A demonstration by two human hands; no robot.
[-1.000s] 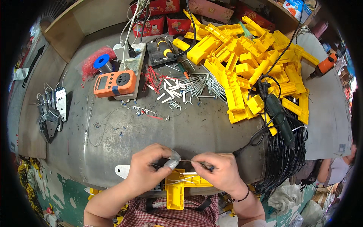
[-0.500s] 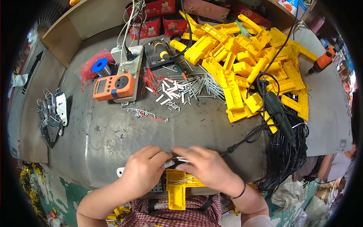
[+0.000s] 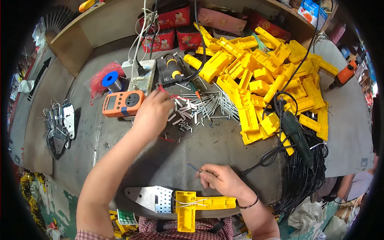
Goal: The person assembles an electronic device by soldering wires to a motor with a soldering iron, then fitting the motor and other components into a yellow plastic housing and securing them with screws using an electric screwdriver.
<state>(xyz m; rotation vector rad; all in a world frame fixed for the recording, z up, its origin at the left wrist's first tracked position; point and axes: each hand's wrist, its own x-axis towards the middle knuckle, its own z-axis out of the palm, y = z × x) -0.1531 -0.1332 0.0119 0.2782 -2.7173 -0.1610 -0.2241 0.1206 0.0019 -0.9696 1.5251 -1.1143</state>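
Note:
My left hand reaches to the far middle of the bench, its fingers bunched over a bundle of thin red wires. What the fingertips pinch, if anything, is hidden. Nearer, on the right, my right hand closes on a black power cord, whose thin bluish wire end sticks out to the left. Along the front edge lies a yellow T-shaped plastic half-shell with its hollow side up. White wires cross it. A pointed metal plate with holes extends from its left end.
Beyond are screws, white sleeves, an orange meter, a solder spool and a soldering iron. Yellow shells pile up at right, beside a dark green power tool and black cords. Metal plates lie left.
My hands have parted. The left went from the front edge to the red wires; the right moved slightly right and down, keeping the cord. The shell and its metal plate are now uncovered.

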